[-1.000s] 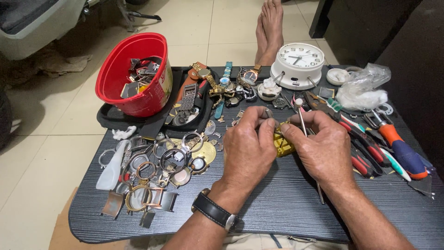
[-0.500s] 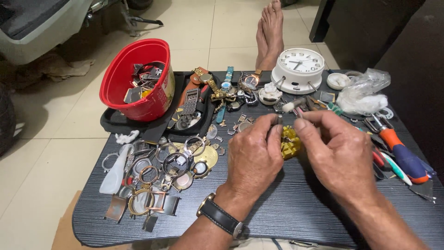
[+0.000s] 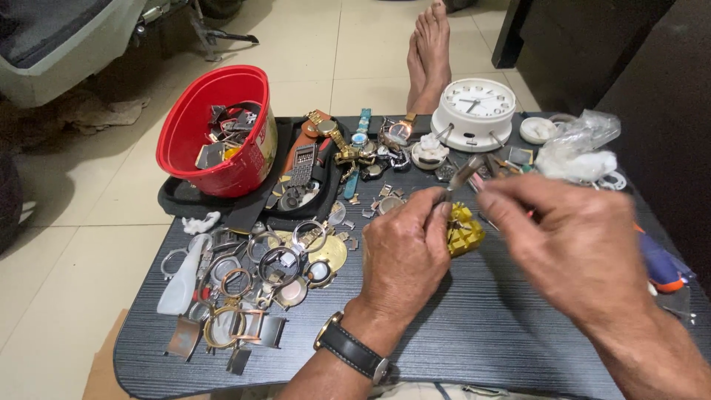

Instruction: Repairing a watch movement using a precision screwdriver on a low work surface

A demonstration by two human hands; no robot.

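Left hand (image 3: pixel 404 255) rests mid-surface (image 3: pixel 481 333), fingers closed against the yellow holder block (image 3: pixel 465 230). Right hand (image 3: pixel 570 244) hovers beside it, blurred; fingers pinched on a slim metal tool (image 3: pixel 463 174), grip unclear. Risk: tool tip slipping off the block, flicking small parts into the watch cases (image 3: pixel 252 285) near the left edge.

Glossy red plastic bowl (image 3: pixel 222 141), matt woodgrain table (image 3: pixel 481 326)
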